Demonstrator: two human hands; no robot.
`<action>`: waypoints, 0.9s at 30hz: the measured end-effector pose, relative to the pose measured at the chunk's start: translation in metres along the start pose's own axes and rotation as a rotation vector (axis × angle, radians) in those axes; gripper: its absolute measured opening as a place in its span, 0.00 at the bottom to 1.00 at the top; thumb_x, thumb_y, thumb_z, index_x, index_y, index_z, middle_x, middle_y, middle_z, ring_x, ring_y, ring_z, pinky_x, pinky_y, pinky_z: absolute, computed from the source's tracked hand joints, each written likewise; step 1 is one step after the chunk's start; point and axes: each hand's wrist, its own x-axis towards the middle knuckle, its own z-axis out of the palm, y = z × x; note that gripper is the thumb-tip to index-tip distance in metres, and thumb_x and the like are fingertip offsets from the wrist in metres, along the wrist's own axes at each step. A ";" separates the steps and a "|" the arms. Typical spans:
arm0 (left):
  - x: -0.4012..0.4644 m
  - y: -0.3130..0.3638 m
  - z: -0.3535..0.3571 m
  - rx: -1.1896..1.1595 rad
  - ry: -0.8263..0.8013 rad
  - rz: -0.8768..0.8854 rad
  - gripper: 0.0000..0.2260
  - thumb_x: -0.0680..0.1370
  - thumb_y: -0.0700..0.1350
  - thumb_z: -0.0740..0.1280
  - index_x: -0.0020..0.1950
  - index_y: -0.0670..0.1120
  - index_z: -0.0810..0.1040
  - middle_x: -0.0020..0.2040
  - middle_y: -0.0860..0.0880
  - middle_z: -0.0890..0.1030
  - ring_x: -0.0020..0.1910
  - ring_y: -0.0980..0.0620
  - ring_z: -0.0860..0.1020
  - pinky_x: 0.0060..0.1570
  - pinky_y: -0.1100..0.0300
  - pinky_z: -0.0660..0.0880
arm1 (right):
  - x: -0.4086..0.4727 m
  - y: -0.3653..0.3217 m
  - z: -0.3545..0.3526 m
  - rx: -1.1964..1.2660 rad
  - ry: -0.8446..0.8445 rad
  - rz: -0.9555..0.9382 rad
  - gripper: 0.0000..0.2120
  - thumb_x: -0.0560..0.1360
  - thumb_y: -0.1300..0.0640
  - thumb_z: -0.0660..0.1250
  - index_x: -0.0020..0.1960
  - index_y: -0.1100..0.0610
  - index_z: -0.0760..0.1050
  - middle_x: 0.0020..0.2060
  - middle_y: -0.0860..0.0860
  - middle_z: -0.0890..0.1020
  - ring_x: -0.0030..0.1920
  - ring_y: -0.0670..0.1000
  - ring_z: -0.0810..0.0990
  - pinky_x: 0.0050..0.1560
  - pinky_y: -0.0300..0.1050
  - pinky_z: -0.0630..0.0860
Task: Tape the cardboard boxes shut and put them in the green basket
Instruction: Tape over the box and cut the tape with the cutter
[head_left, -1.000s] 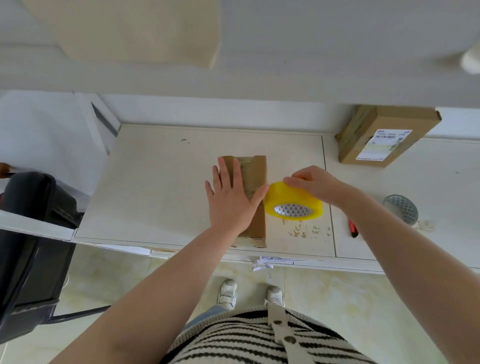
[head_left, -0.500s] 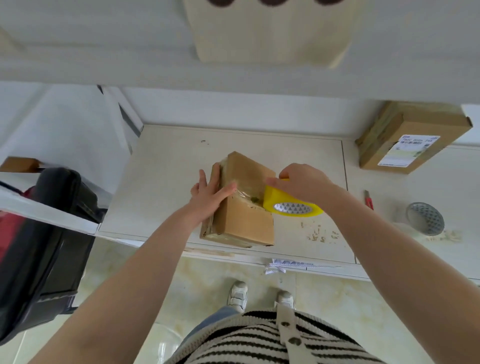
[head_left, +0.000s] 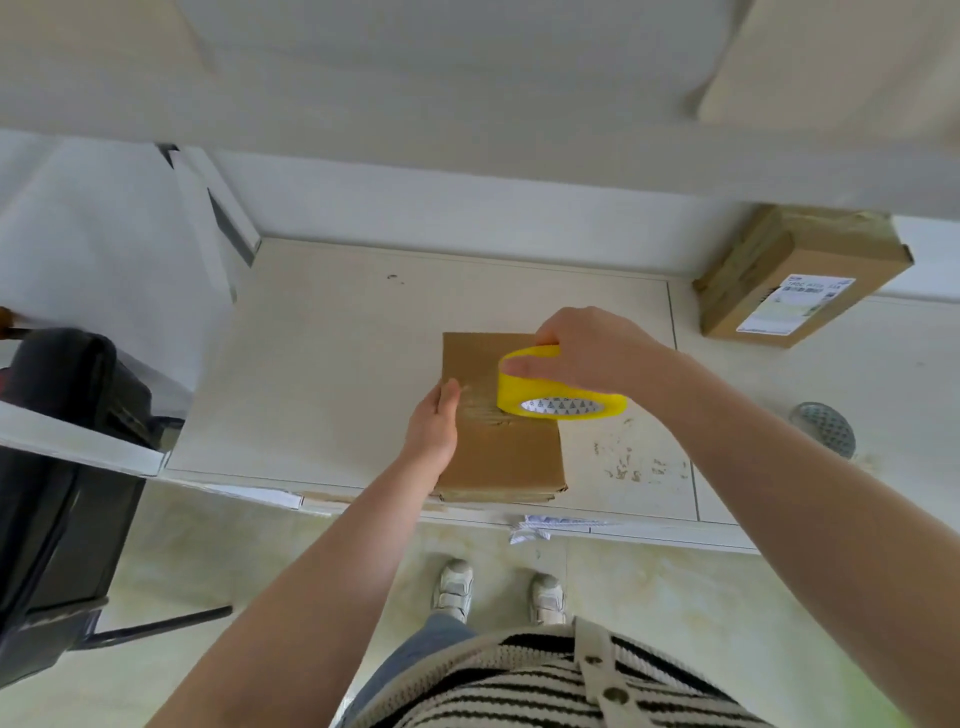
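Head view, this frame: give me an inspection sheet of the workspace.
Surface: pale counter, scuffed with crumbs near its front right.
Job's things: flat cardboard box at the front edge; yellow tape roll on it; labelled box back right; green basket not seen.
Clutter: round mesh object at right.
Grippers: left hand rests flat against the box's left side; right hand grips the roll.
Cables: nothing seen.
Surroundings: black chair left, tiled floor below.
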 end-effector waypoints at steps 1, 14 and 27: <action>0.002 -0.001 0.000 0.011 0.001 0.012 0.22 0.84 0.55 0.53 0.74 0.45 0.69 0.73 0.47 0.71 0.72 0.48 0.68 0.63 0.62 0.61 | -0.001 0.001 -0.002 -0.002 -0.013 -0.007 0.29 0.68 0.25 0.58 0.30 0.51 0.66 0.27 0.45 0.71 0.29 0.46 0.69 0.31 0.41 0.61; 0.005 -0.005 -0.001 0.144 0.041 0.081 0.22 0.84 0.55 0.52 0.70 0.43 0.73 0.68 0.46 0.76 0.68 0.46 0.72 0.58 0.62 0.63 | 0.002 0.070 0.025 -0.027 -0.063 0.208 0.31 0.68 0.26 0.63 0.29 0.55 0.72 0.24 0.48 0.71 0.28 0.49 0.73 0.31 0.41 0.64; -0.003 0.036 0.016 1.029 0.314 0.442 0.29 0.84 0.52 0.48 0.80 0.44 0.39 0.80 0.40 0.38 0.79 0.42 0.42 0.76 0.43 0.41 | 0.009 0.078 0.062 0.135 -0.102 0.306 0.29 0.69 0.29 0.66 0.29 0.54 0.67 0.24 0.48 0.68 0.28 0.50 0.70 0.31 0.43 0.63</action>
